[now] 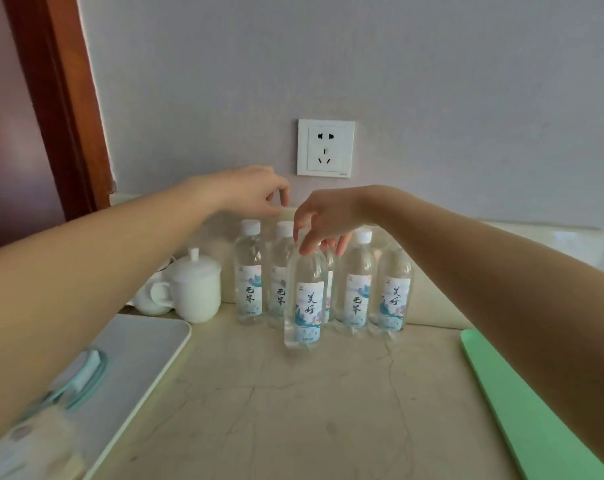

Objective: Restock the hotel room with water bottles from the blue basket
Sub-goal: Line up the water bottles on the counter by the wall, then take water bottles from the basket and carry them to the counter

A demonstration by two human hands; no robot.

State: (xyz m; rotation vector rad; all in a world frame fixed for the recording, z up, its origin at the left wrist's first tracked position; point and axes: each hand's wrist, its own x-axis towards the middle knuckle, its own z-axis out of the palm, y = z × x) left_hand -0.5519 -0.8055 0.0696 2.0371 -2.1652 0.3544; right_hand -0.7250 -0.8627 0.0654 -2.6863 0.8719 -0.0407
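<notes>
Bottle [305,299] under right hand [323,220]

Wall [397,81]: pale grey-lilac, plain, filling the upper frame before me. Socket plate [326,148]: white, at centre on that wall. Door frame [61,109]: reddish-brown wood, upper left, running down to the table's back corner. Table [293,410]: cream marble-look top with thin dark veins, across the lower frame beneath me. Light: soft, even, no hard shadows.
</notes>
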